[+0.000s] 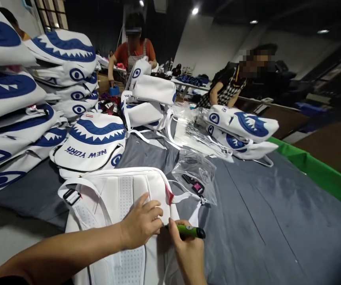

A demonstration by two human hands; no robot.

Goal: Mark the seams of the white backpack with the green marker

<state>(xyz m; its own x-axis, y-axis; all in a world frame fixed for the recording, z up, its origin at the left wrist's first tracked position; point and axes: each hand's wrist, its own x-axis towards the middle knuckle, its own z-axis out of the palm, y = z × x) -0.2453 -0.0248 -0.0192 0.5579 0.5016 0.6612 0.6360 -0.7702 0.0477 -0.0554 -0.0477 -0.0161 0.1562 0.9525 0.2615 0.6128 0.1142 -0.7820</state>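
Note:
A white backpack point(155, 182) lies in front of me, back panel up, with its strap and black buckle at the left. My left hand point(143, 222) rests on its right part, index finger extended and the other fingers bent around the fabric near the side edge. In my right hand point(187, 245) is a green marker pen point(188, 231) with a black end, pointing left. Its tip meets the bag's side close to my left fingertips, where the exact contact is partly hidden. A red patch point(169, 195) shows on the bag's edge above.
Stacked white backpacks point(2, 91) with blue toothed mouths rise at the left. Another backpack point(96, 136) reads NEW YORK. A clear plastic bag point(200, 174) with a dark tag lies right of mine. More backpacks point(241, 126) sit farther back. Two people stand across the grey-covered table point(262, 221).

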